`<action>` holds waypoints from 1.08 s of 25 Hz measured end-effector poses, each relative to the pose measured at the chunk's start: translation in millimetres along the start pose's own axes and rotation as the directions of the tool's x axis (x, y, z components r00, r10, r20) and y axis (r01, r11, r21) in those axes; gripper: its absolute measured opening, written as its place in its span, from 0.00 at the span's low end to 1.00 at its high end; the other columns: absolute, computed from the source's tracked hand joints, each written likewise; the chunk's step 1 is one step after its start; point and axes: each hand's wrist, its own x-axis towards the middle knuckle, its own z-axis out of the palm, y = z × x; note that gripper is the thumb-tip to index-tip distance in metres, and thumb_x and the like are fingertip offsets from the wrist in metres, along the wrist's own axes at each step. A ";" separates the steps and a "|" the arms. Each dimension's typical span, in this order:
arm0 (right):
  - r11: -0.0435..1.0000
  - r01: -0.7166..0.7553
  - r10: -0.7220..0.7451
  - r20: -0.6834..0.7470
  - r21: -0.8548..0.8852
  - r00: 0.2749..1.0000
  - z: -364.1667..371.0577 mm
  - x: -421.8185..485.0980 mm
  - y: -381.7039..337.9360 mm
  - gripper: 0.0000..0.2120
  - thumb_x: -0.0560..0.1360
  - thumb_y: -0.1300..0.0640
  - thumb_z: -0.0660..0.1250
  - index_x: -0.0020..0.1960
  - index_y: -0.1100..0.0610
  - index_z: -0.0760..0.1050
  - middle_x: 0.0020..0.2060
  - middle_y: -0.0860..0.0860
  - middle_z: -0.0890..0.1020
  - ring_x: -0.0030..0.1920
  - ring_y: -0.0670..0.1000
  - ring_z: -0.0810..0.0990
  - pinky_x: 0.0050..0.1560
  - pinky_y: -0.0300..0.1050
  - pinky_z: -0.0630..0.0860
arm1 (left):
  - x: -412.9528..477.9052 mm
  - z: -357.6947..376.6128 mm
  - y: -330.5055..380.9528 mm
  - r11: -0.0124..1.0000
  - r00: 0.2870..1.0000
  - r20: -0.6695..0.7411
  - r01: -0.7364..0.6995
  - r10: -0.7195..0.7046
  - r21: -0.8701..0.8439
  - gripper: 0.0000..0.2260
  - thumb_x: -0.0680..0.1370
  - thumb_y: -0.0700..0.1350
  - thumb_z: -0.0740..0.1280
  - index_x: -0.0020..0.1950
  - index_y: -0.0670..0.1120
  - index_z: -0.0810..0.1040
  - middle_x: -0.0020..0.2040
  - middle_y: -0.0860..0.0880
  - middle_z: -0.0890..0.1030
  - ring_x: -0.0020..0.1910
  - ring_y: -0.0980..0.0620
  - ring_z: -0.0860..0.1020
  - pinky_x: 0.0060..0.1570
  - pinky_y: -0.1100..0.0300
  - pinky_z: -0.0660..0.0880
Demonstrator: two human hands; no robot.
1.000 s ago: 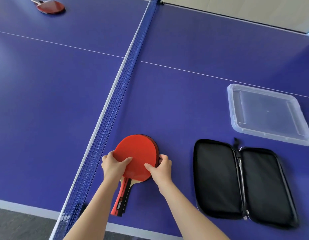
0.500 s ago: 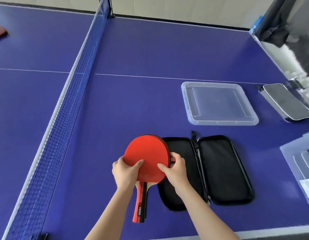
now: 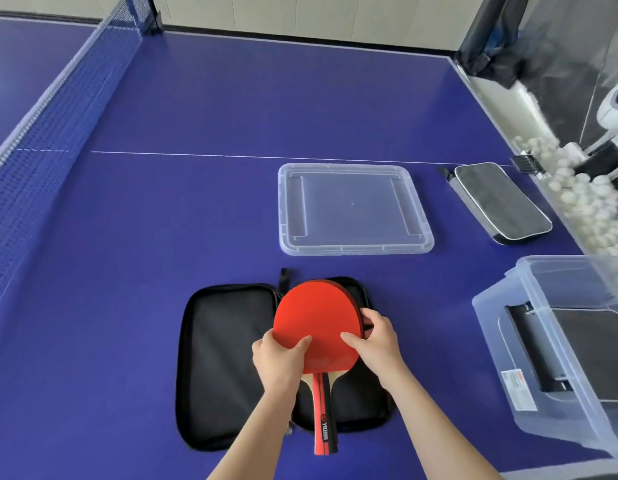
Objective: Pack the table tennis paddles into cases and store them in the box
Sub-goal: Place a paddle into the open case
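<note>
Two stacked red paddles (image 3: pixel 316 317) are held over the right half of an open black case (image 3: pixel 227 362) lying flat on the blue table. My left hand (image 3: pixel 278 362) grips the blades' lower left edge. On the lower right edge my right hand (image 3: pixel 376 344) pinches them. The handles point toward me, past the case's near edge. A clear plastic box (image 3: pixel 557 327) stands at the right with a black case inside. A closed grey and black case (image 3: pixel 501 202) lies at the far right.
The box's clear lid (image 3: pixel 356 244) lies upside down beyond the open case. The net (image 3: pixel 51 112) runs along the left. Several white balls (image 3: pixel 584 199) fill a trough beside the table's right edge, next to a white machine (image 3: pixel 616 109).
Both hands carried the stacked paddles rightward, from the bare table by the net to above the case's right half. The view swung right, revealing the clear box.
</note>
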 end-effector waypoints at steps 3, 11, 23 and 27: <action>0.999 -0.016 0.017 0.030 -0.046 0.999 -17.6 19.0 15.7 0.31 0.71 0.53 0.73 0.71 0.54 0.65 0.65 0.53 0.69 0.63 0.54 0.72 0.61 0.51 0.75 | -3.7 27.9 2.5 0.999 1.000 -0.003 0.030 -0.030 0.014 0.24 0.68 0.49 0.76 0.60 0.41 0.76 0.58 0.43 0.73 0.55 0.43 0.77 0.57 0.46 0.76; 0.988 0.047 -0.040 0.050 -0.145 0.998 -11.6 45.0 17.7 0.31 0.73 0.54 0.72 0.72 0.58 0.64 0.66 0.55 0.69 0.65 0.54 0.71 0.60 0.47 0.73 | 11.5 45.0 2.5 0.990 0.997 -0.045 0.060 -0.055 0.129 0.25 0.70 0.52 0.75 0.61 0.41 0.75 0.60 0.43 0.71 0.59 0.42 0.74 0.58 0.46 0.75; 0.975 0.103 -0.106 -0.006 -0.198 0.994 -6.8 42.7 22.0 0.26 0.76 0.52 0.68 0.70 0.59 0.68 0.63 0.56 0.73 0.64 0.55 0.72 0.62 0.50 0.74 | 8.7 43.7 6.7 0.964 0.998 -0.060 -0.015 0.032 0.265 0.27 0.71 0.57 0.73 0.61 0.42 0.73 0.59 0.45 0.69 0.58 0.43 0.74 0.50 0.50 0.74; 0.985 0.125 -0.136 -0.087 -0.123 0.987 -7.4 33.6 24.9 0.22 0.75 0.52 0.69 0.66 0.59 0.71 0.60 0.54 0.75 0.61 0.53 0.74 0.59 0.48 0.74 | 9.4 27.1 5.8 0.955 0.991 -0.048 -0.104 0.122 0.278 0.30 0.71 0.60 0.71 0.65 0.42 0.73 0.61 0.47 0.69 0.59 0.45 0.74 0.54 0.50 0.74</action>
